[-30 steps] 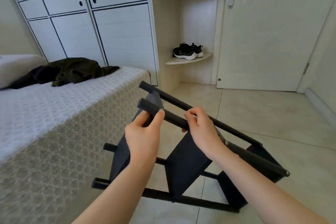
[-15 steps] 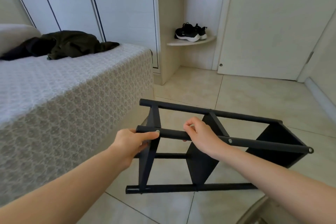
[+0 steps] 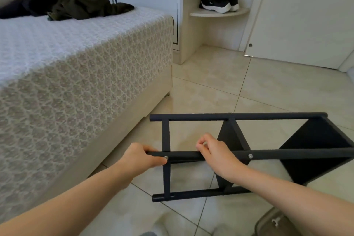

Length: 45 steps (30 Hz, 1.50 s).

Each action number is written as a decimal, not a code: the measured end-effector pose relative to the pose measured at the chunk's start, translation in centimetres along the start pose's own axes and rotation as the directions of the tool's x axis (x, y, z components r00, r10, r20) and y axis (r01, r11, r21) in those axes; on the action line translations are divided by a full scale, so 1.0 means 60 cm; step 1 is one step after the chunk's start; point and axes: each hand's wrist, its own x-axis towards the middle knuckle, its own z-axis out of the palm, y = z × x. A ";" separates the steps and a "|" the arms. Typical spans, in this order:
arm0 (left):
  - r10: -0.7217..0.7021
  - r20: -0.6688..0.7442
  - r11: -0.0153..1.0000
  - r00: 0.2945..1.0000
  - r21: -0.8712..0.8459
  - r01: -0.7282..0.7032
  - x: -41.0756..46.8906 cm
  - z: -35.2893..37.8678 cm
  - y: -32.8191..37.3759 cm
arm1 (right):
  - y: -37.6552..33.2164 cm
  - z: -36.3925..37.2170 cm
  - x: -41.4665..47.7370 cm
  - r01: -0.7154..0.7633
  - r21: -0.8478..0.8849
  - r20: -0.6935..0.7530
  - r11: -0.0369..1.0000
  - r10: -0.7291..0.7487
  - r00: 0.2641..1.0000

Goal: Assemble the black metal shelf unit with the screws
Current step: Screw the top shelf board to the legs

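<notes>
Both hands are clamped on the nearest upper tube (image 3: 182, 154) of the shelf unit (image 3: 235, 116). The left hand (image 3: 140, 156) grips the tube's left end, thumb tip touching the screw head (image 3: 166, 157) at the crossbar (image 3: 165, 136) joint. The right hand (image 3: 216, 154) curls its fingers over the same tube further along, short of the second screw (image 3: 250, 156). The hands are apart, with that joint between them.

The shelf unit lies on its side on the tiled floor (image 3: 210, 86), near the foot corner of the bed (image 3: 76, 82). Its tubes run left to right and its shelf panels (image 3: 232, 136) stand on edge.

Handling, as judged:
- Metal tubes and sheet panels are rigid and probably moderately heavy.
- The painted finish may be slick in the palm.
- Take hold on the tubes, close to a screwed joint, not on the thin panel edges.
- A joint with a loose screw may rack when lifted, so support two points at once
</notes>
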 end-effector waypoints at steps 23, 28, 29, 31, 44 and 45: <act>0.489 0.175 0.751 0.855 0.413 -0.515 0.020 -0.005 -0.044 | -0.001 0.035 -0.016 -0.001 -0.073 -0.069 0.997 -0.004 0.998; 0.512 0.347 0.616 0.786 0.488 -0.618 0.044 -0.017 -0.038 | 0.000 0.021 -0.006 -0.039 -0.095 -0.101 0.995 0.029 0.994; 0.508 0.375 0.591 0.776 0.503 -0.630 0.050 -0.021 -0.036 | 0.001 0.016 -0.002 -0.061 -0.083 -0.111 0.995 0.051 0.992; 0.500 0.416 0.524 0.760 0.553 -0.648 0.062 -0.027 -0.036 | 0.004 0.010 0.004 -0.086 -0.067 -0.110 0.994 0.078 0.991; 0.628 0.333 0.608 0.703 0.355 -0.710 0.071 -0.020 -0.064 | -0.001 0.006 0.066 -0.035 0.057 0.230 0.998 0.021 0.973; 0.633 0.325 0.610 0.702 0.350 -0.711 0.069 -0.018 -0.065 | -0.004 0.008 0.072 -0.033 0.077 0.262 0.996 0.012 0.965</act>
